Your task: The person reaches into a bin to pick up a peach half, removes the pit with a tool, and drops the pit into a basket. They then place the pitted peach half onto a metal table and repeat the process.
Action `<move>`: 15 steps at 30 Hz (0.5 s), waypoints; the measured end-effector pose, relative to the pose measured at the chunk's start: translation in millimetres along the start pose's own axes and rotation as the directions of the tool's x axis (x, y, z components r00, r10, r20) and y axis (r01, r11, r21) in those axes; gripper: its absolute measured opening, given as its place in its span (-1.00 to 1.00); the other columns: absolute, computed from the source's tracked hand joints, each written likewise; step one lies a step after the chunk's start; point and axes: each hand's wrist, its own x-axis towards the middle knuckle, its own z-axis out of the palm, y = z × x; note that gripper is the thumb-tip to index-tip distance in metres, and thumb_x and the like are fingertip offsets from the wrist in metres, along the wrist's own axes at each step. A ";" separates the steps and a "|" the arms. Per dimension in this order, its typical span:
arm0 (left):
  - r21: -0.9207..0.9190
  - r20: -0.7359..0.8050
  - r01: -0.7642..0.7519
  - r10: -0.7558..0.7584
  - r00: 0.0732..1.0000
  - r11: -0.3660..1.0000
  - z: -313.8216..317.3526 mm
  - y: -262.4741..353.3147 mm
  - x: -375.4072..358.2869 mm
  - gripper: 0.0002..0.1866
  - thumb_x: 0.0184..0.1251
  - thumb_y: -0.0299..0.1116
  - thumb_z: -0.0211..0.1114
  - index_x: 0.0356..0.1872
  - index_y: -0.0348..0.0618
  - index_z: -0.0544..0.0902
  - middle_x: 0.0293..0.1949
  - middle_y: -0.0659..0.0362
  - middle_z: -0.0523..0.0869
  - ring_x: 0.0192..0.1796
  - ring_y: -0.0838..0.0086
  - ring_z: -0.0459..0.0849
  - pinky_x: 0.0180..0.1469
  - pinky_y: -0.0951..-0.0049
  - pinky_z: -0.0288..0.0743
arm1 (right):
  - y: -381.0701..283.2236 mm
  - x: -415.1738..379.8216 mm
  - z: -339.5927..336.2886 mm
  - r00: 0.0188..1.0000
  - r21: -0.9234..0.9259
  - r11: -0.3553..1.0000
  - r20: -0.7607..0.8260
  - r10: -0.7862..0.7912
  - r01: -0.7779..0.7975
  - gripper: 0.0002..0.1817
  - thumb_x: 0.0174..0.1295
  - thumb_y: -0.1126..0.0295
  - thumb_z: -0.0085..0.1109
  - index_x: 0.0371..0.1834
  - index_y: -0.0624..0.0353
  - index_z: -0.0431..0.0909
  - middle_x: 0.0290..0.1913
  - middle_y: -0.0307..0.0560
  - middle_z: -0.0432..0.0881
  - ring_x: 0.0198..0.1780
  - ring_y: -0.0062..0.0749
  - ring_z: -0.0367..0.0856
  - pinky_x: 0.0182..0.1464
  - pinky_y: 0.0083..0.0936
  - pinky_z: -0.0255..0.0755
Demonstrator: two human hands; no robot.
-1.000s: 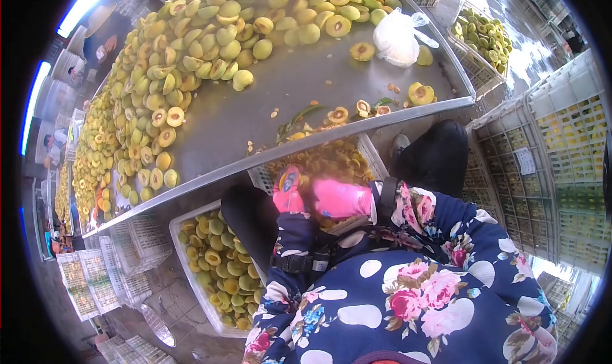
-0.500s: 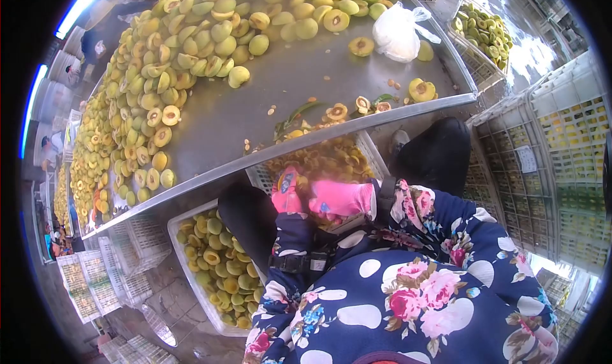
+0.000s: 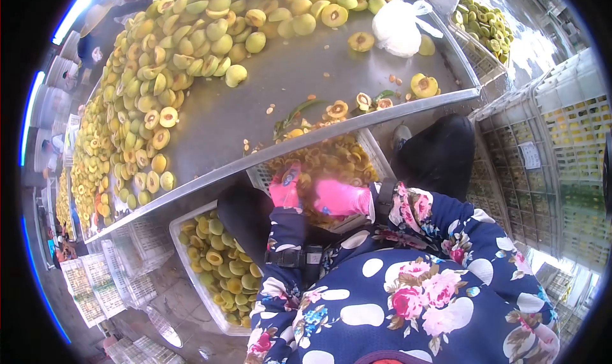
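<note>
Both my hands wear pink gloves and hang over a white crate of pitted yellow fruit pieces, between my knees. My left hand is at the crate's near left, its fingers curled round something I cannot make out. Just to its right, apart from it, is my right hand, smeared by motion with its fingers hidden. The fruit pieces lie loosely below and beyond both hands. Above them runs the metal edge of a sorting table.
Halved yellow-green fruits are heaped on the table's far and left parts. Loose pits, leaves and a tied white plastic bag lie there too. Another fruit crate stands left of my leg. Stacked crates rise at the right.
My right hand has shifted slightly right, away from the left one, and the gap between them is wider. My left hand has risen a little. The view has moved slightly.
</note>
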 end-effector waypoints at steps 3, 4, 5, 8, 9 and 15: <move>-0.001 -0.084 -0.119 0.119 0.989 0.993 1.5 -7.8 -0.1 -0.68 0.03 -0.44 0.40 -0.20 -0.36 0.56 -0.29 0.07 0.68 -0.28 0.53 0.64 -0.22 0.59 0.51 | -16.4 -7.0 -2.6 0.980 0.332 0.925 0.138 0.143 -0.182 -0.81 0.20 0.35 -0.05 -0.44 0.24 0.46 -0.66 -0.17 0.41 -0.70 -0.51 0.41 -0.70 -0.55 0.32; -0.015 -0.123 -0.117 0.114 0.986 0.993 1.4 -8.7 -1.9 -0.67 0.02 -0.40 0.41 -0.21 -0.35 0.56 -0.28 0.08 0.68 -0.30 0.54 0.63 -0.23 0.58 0.50 | -25.9 -10.7 -4.0 0.975 0.419 0.883 0.160 0.156 -0.210 -0.80 0.21 0.34 -0.05 -0.46 0.23 0.44 -0.65 -0.17 0.40 -0.70 -0.52 0.40 -0.70 -0.56 0.32; -0.029 -0.164 -0.115 0.109 0.980 0.993 0.6 -8.3 -3.2 -0.65 0.01 -0.36 0.43 -0.21 -0.34 0.57 -0.28 0.09 0.68 -0.32 0.55 0.63 -0.24 0.57 0.50 | -30.8 -11.6 -4.5 0.969 0.501 0.832 0.185 0.165 -0.237 -0.79 0.22 0.33 -0.05 -0.47 0.22 0.42 -0.64 -0.18 0.40 -0.69 -0.53 0.39 -0.70 -0.56 0.31; 0.003 -0.167 -0.152 0.150 0.974 0.988 -0.8 -3.2 -5.7 -0.66 0.01 -0.36 0.42 -0.21 -0.33 0.57 -0.29 0.09 0.68 -0.29 0.54 0.63 -0.22 0.57 0.50 | -29.2 -8.9 -5.4 0.956 0.612 0.742 0.258 0.142 -0.275 -0.80 0.21 0.33 -0.03 -0.46 0.23 0.43 -0.58 -0.20 0.41 -0.70 -0.56 0.38 -0.68 -0.58 0.31; 0.027 -0.172 -0.152 0.154 0.973 0.988 -2.6 -6.1 -3.8 -0.66 0.02 -0.36 0.42 -0.21 -0.34 0.57 -0.29 0.09 0.68 -0.29 0.54 0.64 -0.22 0.57 0.50 | -26.4 -6.4 -5.1 0.953 0.551 0.789 0.263 0.146 -0.273 -0.80 0.21 0.33 -0.03 -0.45 0.22 0.43 -0.58 -0.22 0.41 -0.69 -0.57 0.37 -0.68 -0.59 0.30; -0.054 -0.071 -0.077 0.074 0.995 0.996 -10.2 -12.3 3.2 -0.70 0.05 -0.41 0.38 -0.21 -0.36 0.60 -0.29 0.09 0.68 -0.24 0.49 0.63 -0.20 0.54 0.50 | -19.5 -0.9 -6.2 0.934 0.517 0.805 0.336 0.122 -0.292 -0.84 0.20 0.32 0.01 -0.44 0.16 0.43 -0.58 -0.27 0.40 -0.69 -0.65 0.32 -0.65 -0.61 0.30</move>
